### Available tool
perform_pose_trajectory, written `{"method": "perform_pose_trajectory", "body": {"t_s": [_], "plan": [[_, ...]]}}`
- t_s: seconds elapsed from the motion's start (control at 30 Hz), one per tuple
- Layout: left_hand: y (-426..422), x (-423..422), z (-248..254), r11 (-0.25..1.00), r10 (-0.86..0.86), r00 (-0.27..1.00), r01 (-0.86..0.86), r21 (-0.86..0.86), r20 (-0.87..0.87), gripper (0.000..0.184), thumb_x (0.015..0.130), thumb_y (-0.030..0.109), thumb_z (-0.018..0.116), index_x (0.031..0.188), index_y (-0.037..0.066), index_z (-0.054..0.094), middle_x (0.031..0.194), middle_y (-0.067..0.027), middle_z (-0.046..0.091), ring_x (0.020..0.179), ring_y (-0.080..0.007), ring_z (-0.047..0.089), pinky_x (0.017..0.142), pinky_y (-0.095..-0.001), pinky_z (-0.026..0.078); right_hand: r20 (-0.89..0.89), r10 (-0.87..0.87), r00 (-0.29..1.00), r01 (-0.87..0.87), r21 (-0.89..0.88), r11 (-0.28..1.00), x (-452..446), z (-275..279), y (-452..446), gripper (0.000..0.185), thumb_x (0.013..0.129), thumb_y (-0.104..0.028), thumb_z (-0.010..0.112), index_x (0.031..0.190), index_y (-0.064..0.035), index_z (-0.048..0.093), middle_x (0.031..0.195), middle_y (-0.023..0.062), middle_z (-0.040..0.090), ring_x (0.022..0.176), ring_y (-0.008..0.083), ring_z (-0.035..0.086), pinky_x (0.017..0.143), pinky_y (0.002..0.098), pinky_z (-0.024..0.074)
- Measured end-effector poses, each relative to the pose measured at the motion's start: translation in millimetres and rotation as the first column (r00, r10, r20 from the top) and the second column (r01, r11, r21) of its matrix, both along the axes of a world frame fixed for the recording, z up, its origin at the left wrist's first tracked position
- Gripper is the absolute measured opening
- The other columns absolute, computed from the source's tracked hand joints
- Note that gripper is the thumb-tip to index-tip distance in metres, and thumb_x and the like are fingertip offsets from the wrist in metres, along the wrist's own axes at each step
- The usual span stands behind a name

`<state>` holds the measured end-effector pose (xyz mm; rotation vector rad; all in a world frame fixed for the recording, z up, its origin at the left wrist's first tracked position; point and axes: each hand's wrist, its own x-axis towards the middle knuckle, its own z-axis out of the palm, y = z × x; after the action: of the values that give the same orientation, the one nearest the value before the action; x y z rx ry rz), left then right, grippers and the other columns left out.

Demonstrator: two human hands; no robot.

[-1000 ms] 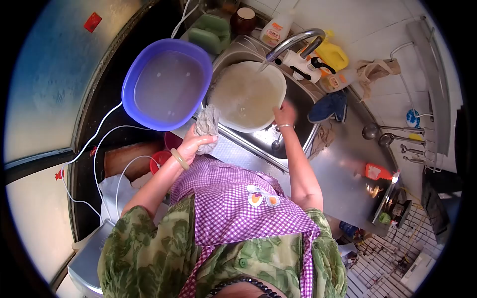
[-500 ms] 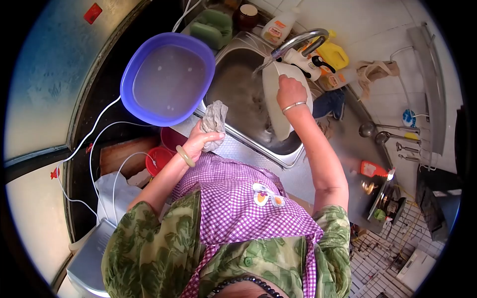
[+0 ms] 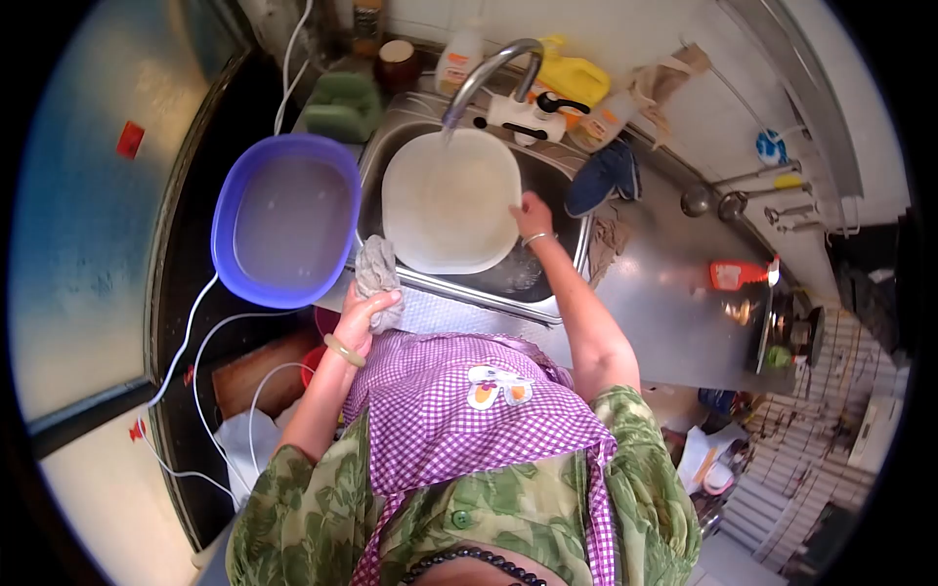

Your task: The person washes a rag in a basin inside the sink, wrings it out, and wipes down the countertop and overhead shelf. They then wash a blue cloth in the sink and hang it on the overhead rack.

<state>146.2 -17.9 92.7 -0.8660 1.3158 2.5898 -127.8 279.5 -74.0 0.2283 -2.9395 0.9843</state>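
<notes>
And there's the right hand (image 3: 533,217), pinching the rim of the white basin (image 3: 449,205), which is in the steel sink (image 3: 555,186), right under the running tap (image 3: 482,73)! Over here, the left hand (image 3: 362,320) is curled tight round a crumpled grey cloth (image 3: 376,273), near the purple tub (image 3: 227,234).

You're holding the edge of the white basin (image 3: 451,200) with your right hand (image 3: 532,217), and it's sitting in the steel sink (image 3: 549,182) while the faucet (image 3: 489,80) is running water into it. Your left hand (image 3: 362,318) is clutching a crumpled grey rag (image 3: 375,270) by the sink's front left corner. The purple tub (image 3: 228,230) is sitting just left of the sink, holding murky water, and a yellow jug (image 3: 574,78) is standing behind the faucet.
</notes>
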Motion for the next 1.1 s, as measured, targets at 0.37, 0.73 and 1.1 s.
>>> {"method": "perform_pose_trajectory", "body": {"t_s": [0.37,0.73,1.1], "plan": [[8.1,9.7,7.8,0.998,0.061,0.995,-0.060,-0.015,0.082,0.064,0.074,0.001,0.073,0.132,0.003,0.044,0.107,-0.0088,0.059,0.094,-0.0221,0.062,0.078,-0.0382,0.056,-0.208,-0.428,0.880,0.451,0.078,0.889,-84.3,53.4,134.1,0.065,0.071,-0.018,0.075,0.131,-0.0064,0.051,0.134,0.0221,0.048,0.125,0.0382,0.047,0.102,0.0423,0.0425],[23.9,7.3,34.1,0.999,0.046,0.983,-0.042,-0.024,0.180,0.053,0.076,0.003,0.073,0.123,0.003,0.048,0.100,-0.0085,0.060,0.085,-0.0204,0.064,0.074,-0.0358,0.056,0.127,-0.502,0.855,0.476,-0.575,0.666,-117.9,69.0,204.1,0.039,0.080,-0.021,0.062,0.115,-0.0024,0.063,0.094,0.0089,0.067,0.077,0.0207,0.062,0.064,0.0341,0.0493],[34.2,-30.5,22.4,0.984,-0.095,0.987,0.073,0.166,0.129,0.058,0.080,0.006,0.073,0.131,0.003,0.046,0.112,-0.0115,0.062,0.099,-0.0236,0.064,0.084,-0.0382,0.056,0.271,0.157,0.950,0.151,-0.836,0.528,22.7,233.0,9.3,0.042,0.083,-0.013,0.056,0.123,-0.0011,0.055,0.084,0.0010,0.061,0.059,0.0064,0.052,0.052,0.0226,0.0453]]}}
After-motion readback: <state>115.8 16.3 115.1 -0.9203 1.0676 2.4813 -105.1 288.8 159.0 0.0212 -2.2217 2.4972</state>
